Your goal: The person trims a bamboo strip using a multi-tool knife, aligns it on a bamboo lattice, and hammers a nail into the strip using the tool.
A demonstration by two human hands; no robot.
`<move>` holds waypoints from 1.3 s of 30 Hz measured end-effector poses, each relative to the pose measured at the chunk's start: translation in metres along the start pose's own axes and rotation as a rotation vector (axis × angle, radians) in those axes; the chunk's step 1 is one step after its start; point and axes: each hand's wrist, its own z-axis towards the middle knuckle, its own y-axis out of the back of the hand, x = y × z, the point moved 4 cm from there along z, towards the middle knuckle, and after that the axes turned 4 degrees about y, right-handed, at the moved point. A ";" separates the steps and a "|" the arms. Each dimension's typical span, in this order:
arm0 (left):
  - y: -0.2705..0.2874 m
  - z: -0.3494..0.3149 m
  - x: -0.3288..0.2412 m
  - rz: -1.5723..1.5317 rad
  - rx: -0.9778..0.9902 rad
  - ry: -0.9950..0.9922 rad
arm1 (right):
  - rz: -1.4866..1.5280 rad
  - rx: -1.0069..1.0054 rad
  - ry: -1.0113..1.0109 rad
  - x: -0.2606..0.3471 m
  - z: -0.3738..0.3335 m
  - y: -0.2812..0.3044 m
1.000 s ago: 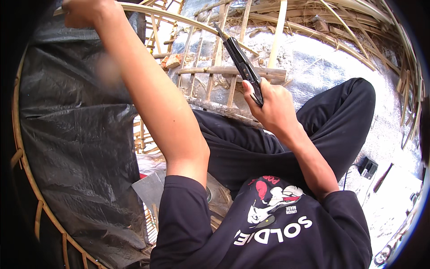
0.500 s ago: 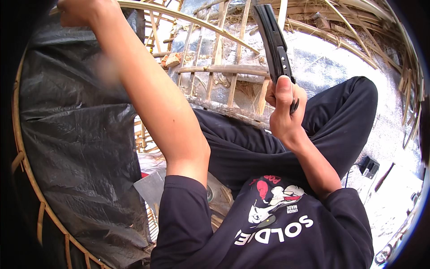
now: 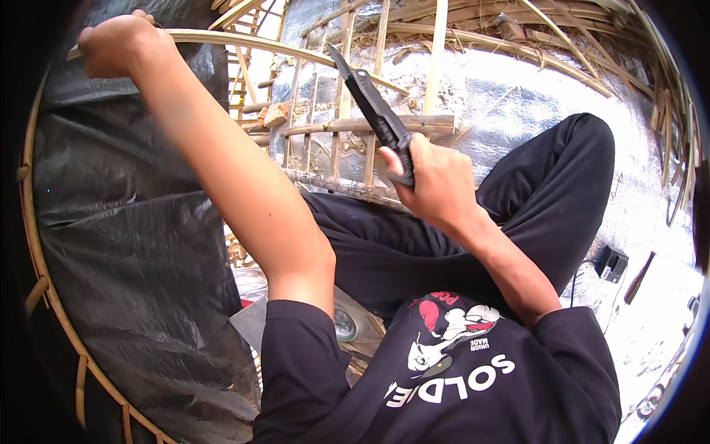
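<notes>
At the upper left, my left hand is closed around a long, thin bamboo strip. The strip bows away to the right, and a short end sticks out beyond the fist. My right hand grips a black knife by its handle, above my crossed legs. Its dark pointed blade leans up and to the left, with the tip overlapping the strip in view near the strip's right part. Whether blade and strip touch, I cannot tell.
Beyond my legs lies a bamboo lattice on a silvery sheet. More bamboo strips pile at the upper right. Black plastic sheeting covers the left side. A brick piece, a black adapter and a tape roll lie around.
My right hand has turned and shifted left, swinging the knife from nearly upright to leaning left, its blade now by the strip. My left hand and the strip's held end have dropped slightly.
</notes>
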 end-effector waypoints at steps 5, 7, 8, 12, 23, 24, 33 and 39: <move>-0.004 -0.001 0.000 0.004 -0.014 0.019 | 0.101 -0.081 0.049 -0.003 0.006 0.010; -0.003 -0.002 -0.003 -0.001 -0.002 0.006 | 0.473 -0.049 -0.125 -0.004 0.006 0.014; -0.002 -0.004 -0.002 0.002 0.006 0.000 | 0.572 -0.046 -0.200 0.000 0.004 0.019; -0.006 -0.005 -0.002 -0.004 -0.014 0.012 | 0.678 -0.088 -0.142 0.003 -0.001 0.012; 0.002 -0.003 -0.002 0.045 -0.019 0.033 | -0.011 0.184 -0.133 -0.001 0.000 -0.005; 0.002 -0.008 -0.004 0.043 -0.018 0.032 | -0.050 0.123 -0.112 0.004 0.000 -0.002; 0.008 0.002 0.000 0.005 -0.019 -0.009 | 0.621 -0.106 -0.338 0.003 0.004 0.025; -0.001 0.000 -0.002 0.019 -0.004 -0.007 | 0.430 -0.116 -0.060 -0.003 0.001 0.015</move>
